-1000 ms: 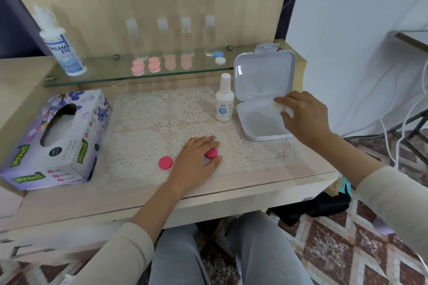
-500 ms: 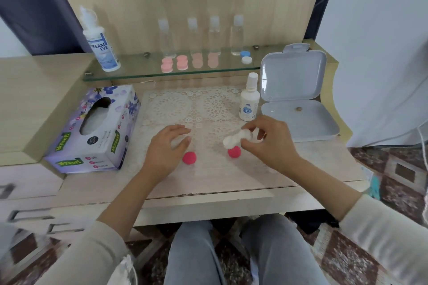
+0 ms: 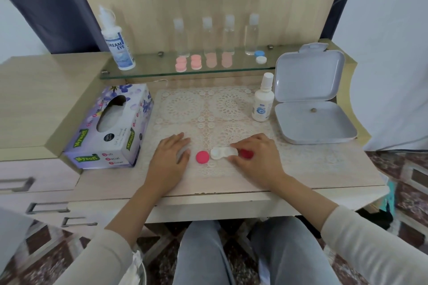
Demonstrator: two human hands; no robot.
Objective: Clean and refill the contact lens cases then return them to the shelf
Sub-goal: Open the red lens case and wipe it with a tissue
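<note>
A white contact lens case base [image 3: 221, 153] lies on the lace mat near the desk's front edge. My right hand [image 3: 256, 157] pinches its right end, fingers curled over it. One pink cap [image 3: 202, 157] lies just left of the base. A second, darker pink cap [image 3: 246, 154] sits under my right fingers. My left hand [image 3: 170, 157] rests flat on the mat, left of the first cap, holding nothing. Several pink lens cases [image 3: 195, 62] and a blue-and-white one [image 3: 259, 56] stand on the glass shelf [image 3: 148, 71].
A small solution bottle [image 3: 262, 99] stands beside an open white plastic box [image 3: 312, 120] at the right. A tissue box [image 3: 111, 127] sits at the left. On the shelf are a large solution bottle [image 3: 117, 41] and several clear bottles [image 3: 228, 32].
My right hand brought the white case base from the open box down onto the mat between the two caps. My left hand left the cap and moved left, flat on the mat.
</note>
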